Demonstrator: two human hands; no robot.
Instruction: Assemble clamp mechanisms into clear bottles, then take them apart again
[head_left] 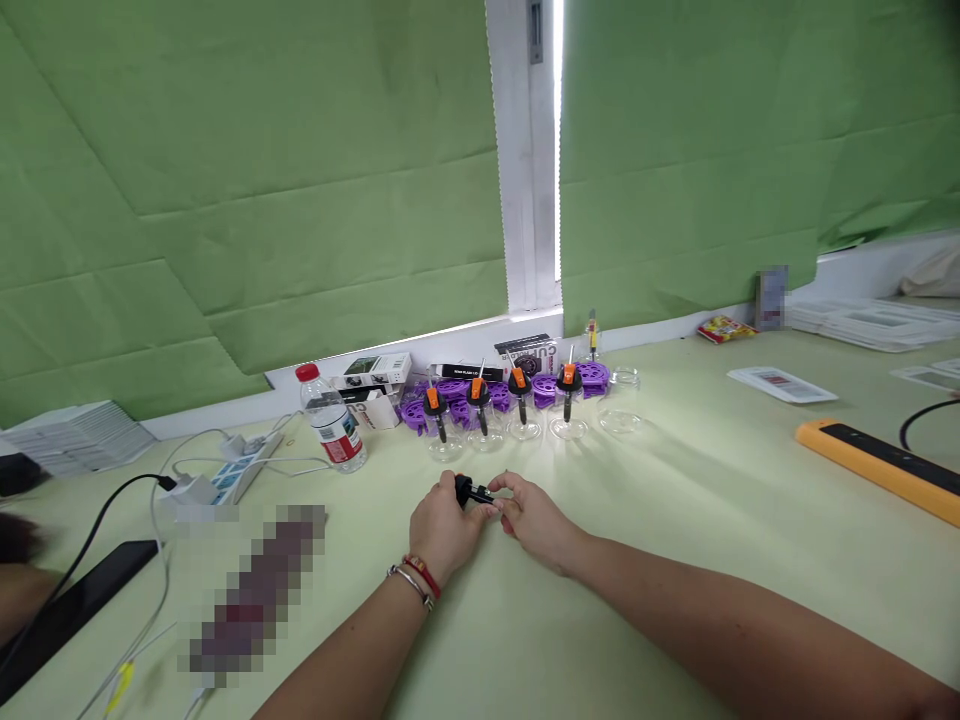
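My left hand (441, 528) is closed round a black bottle-top part (463, 490) with a round cap end and a narrow stem pointing right. At the stem's tip, the thumb and fingers of my right hand (538, 522) are pinched together on it. Any small piece between those fingertips is hidden. Beyond my hands stand several clear glass bottles (568, 425) in a row, fitted with black tops (520, 380) that carry orange pieces and thin metal spouts. At the row's right end is a glass bottle (621, 405) with no top.
Purple discs (546, 388) and small boxes (375, 405) lie behind the bottles. A red-capped water bottle (330, 420) and a power strip (244, 470) with cables stand left. Rightward lie an orange-and-black bar (877, 465) and a white packet (781, 385). Another person's arm (26, 595) shows far left.
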